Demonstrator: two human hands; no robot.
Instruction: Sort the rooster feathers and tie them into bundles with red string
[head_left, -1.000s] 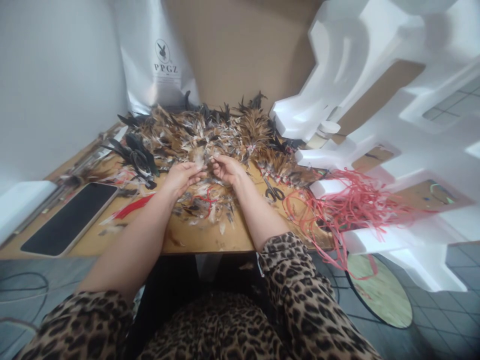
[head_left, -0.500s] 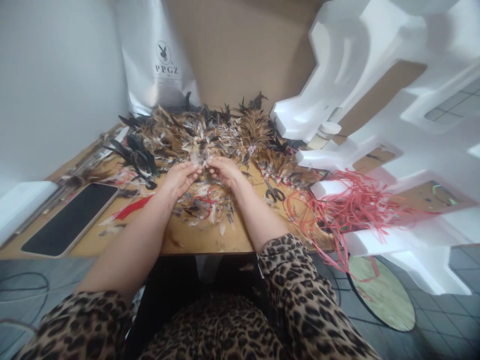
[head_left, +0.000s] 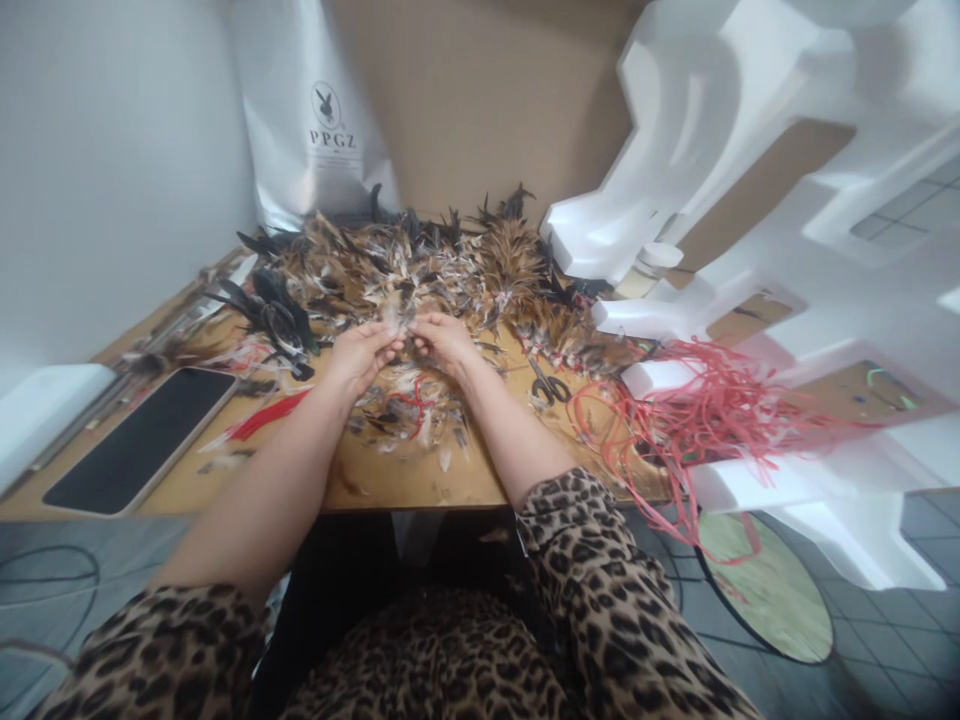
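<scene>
Both hands meet over the middle of the table, at the near side of a large pile of brown and black feathers (head_left: 337,260). My left hand (head_left: 365,355) is closed in a pinch on a small pale fluffy feather (head_left: 396,312). My right hand (head_left: 442,340) pinches at the base of the same feather, its fingertips almost touching the left ones. Loose feathers and down (head_left: 442,420) lie on the wooden table (head_left: 435,485) below my hands, with a thin red strand (head_left: 418,405) among them.
Black scissors (head_left: 550,385) lie right of my hands. A tangle of red ribbon strips (head_left: 720,400) hangs over white foam pieces (head_left: 742,485) at the right. At the left are a phone (head_left: 142,440), a red strip (head_left: 266,415) and dark feathers (head_left: 281,315). A silver bag (head_left: 300,170) stands behind.
My right hand has shifted very slightly to the left, with its fingers still at the feather. My left hand has hardly moved.
</scene>
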